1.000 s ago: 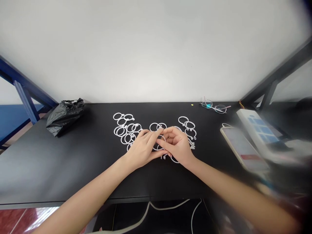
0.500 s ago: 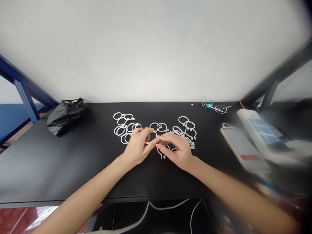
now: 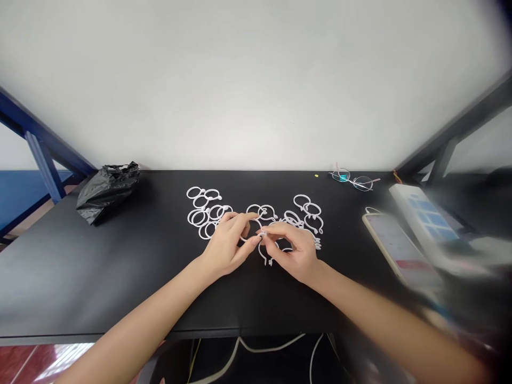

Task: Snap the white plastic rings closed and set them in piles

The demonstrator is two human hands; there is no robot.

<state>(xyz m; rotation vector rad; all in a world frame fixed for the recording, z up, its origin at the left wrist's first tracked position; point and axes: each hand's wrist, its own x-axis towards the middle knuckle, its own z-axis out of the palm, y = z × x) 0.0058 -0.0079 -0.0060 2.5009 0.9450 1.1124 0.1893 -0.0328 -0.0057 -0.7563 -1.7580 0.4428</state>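
While both hands, left hand (image 3: 226,242) and right hand (image 3: 294,250), pinch one white ring (image 3: 256,234) mid-worktop (image 3: 120,266): closed rings (image 3: 204,210) heaped left-rear, open rings (image 3: 308,213) waiting right-rear, roughly halfway.

On the black surface (image 3: 120,277) I see a crumpled black plastic bag (image 3: 107,191) at far left, a pair of glasses (image 3: 354,180) by the wall at right, then a phone (image 3: 398,249) beside a white power strip (image 3: 426,220); cables (image 3: 276,349) hang below the front edge
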